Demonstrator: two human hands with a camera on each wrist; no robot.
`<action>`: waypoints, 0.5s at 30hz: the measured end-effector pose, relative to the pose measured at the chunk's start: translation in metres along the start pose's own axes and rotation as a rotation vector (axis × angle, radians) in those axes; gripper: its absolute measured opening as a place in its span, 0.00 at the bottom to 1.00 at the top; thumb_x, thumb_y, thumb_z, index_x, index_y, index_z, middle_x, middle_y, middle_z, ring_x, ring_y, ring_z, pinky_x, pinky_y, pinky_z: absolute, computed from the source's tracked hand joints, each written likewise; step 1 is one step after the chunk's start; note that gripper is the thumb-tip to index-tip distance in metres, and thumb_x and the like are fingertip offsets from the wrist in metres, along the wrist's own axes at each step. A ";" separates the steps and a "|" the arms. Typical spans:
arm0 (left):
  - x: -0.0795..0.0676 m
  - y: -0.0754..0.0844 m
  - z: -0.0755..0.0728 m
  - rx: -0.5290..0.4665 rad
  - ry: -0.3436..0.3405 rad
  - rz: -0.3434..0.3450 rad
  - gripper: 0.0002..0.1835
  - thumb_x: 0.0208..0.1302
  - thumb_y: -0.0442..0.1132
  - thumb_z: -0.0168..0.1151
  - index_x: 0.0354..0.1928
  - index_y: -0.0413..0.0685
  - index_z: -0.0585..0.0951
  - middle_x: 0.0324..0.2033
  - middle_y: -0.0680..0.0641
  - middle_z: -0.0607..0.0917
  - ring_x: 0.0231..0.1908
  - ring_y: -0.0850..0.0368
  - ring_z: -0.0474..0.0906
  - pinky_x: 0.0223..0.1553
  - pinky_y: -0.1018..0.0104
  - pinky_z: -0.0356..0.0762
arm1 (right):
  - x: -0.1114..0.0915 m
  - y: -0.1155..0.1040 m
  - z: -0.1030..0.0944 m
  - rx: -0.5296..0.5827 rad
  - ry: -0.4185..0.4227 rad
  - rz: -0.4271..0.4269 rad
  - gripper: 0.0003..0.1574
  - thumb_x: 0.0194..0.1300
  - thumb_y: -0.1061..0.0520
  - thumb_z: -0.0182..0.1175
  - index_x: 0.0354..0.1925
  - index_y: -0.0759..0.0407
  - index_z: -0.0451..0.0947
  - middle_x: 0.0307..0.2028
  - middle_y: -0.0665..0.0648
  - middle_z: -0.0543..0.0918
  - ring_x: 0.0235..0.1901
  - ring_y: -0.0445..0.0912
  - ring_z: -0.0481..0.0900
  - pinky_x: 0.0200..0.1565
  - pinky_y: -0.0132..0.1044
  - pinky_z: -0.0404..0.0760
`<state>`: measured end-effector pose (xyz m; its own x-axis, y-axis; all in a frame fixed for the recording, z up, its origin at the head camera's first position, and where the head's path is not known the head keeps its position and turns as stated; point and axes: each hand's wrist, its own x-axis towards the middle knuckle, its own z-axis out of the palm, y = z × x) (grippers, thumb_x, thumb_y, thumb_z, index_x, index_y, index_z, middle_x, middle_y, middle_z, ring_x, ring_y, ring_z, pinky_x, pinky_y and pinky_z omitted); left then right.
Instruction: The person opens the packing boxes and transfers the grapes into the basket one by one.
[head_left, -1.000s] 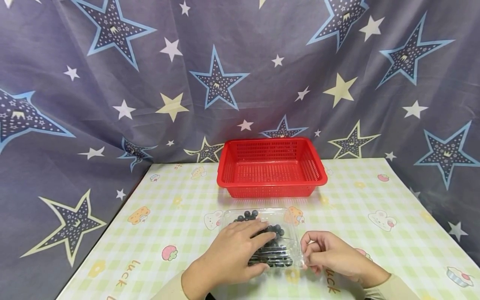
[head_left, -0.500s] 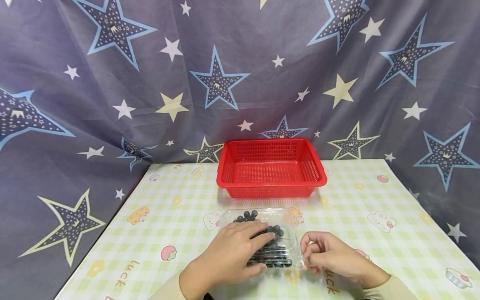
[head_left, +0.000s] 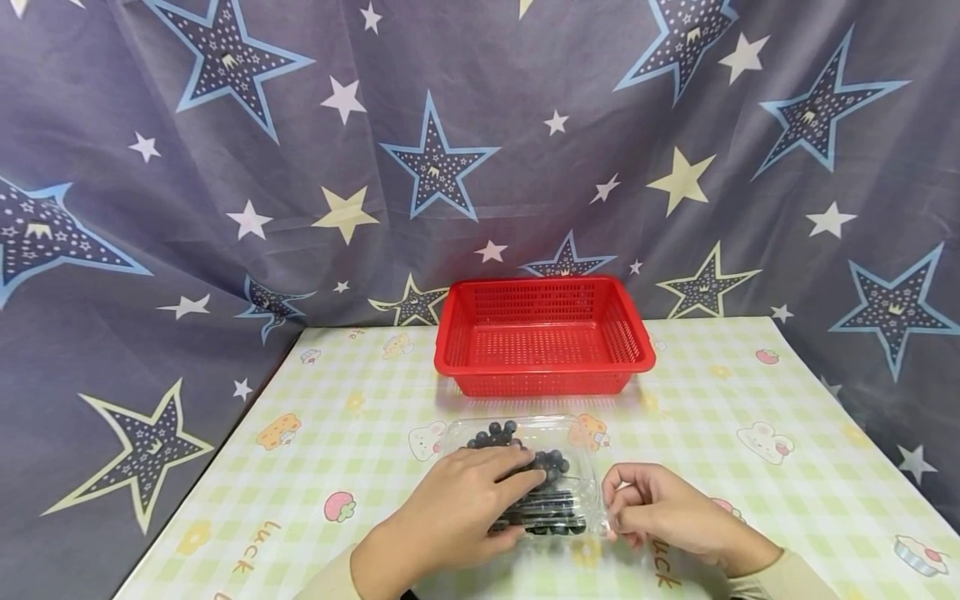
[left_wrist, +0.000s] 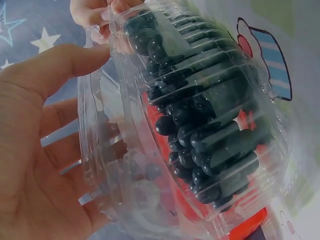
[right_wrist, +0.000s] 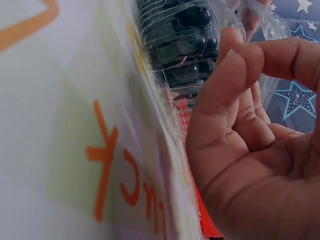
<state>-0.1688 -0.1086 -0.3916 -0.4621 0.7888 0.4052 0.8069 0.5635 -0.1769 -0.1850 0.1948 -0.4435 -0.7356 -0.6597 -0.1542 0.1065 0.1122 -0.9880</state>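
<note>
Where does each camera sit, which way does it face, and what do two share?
Head: on the head, facing forward and down at red basket, clear plastic box, left hand, right hand and sleeves.
Left wrist: on that wrist, facing the box's dark grapes; left hand large, right hand at top.
Right wrist: on that wrist, facing the box's end and tablecloth; right hand large.
Both wrist views share box and grapes.

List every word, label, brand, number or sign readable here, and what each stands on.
"luck": orange lettering on the left of the green-and-white checked tablecloth, head view.
"luck": second orange word on the tablecloth, beside the right hand.
Small orange marks at the tablecloth's far edge: too small to read surely.
No text seen on the clear plastic box or red plastic basket.
</note>
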 end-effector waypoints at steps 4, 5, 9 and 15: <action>-0.002 0.000 0.000 0.006 0.011 0.005 0.31 0.50 0.58 0.67 0.58 0.59 0.76 0.57 0.51 0.77 0.58 0.56 0.75 0.53 0.58 0.76 | 0.000 0.000 0.000 -0.001 -0.002 -0.004 0.11 0.59 0.70 0.52 0.41 0.72 0.66 0.27 0.61 0.82 0.21 0.43 0.74 0.25 0.33 0.76; -0.003 -0.001 0.000 0.007 0.009 0.004 0.31 0.50 0.57 0.67 0.58 0.59 0.76 0.58 0.51 0.77 0.58 0.56 0.75 0.53 0.58 0.76 | 0.000 0.000 0.000 -0.002 -0.002 -0.005 0.11 0.59 0.70 0.52 0.41 0.72 0.66 0.27 0.61 0.82 0.21 0.43 0.74 0.25 0.33 0.76; -0.005 -0.002 0.000 0.005 0.008 0.005 0.31 0.49 0.56 0.67 0.58 0.59 0.76 0.58 0.52 0.77 0.58 0.56 0.74 0.53 0.58 0.76 | 0.000 0.001 0.000 -0.003 0.002 -0.001 0.10 0.60 0.69 0.53 0.41 0.72 0.66 0.26 0.60 0.82 0.21 0.43 0.74 0.25 0.32 0.76; -0.007 -0.005 -0.006 -0.017 -0.002 0.001 0.29 0.50 0.54 0.68 0.56 0.58 0.77 0.57 0.51 0.78 0.57 0.57 0.75 0.54 0.60 0.76 | 0.000 0.000 0.000 0.009 -0.005 -0.003 0.10 0.60 0.70 0.52 0.41 0.72 0.66 0.27 0.62 0.82 0.21 0.43 0.75 0.25 0.34 0.77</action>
<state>-0.1674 -0.1188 -0.3884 -0.4617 0.7901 0.4033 0.8136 0.5583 -0.1625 -0.1850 0.1950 -0.4439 -0.7322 -0.6640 -0.1516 0.1106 0.1037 -0.9884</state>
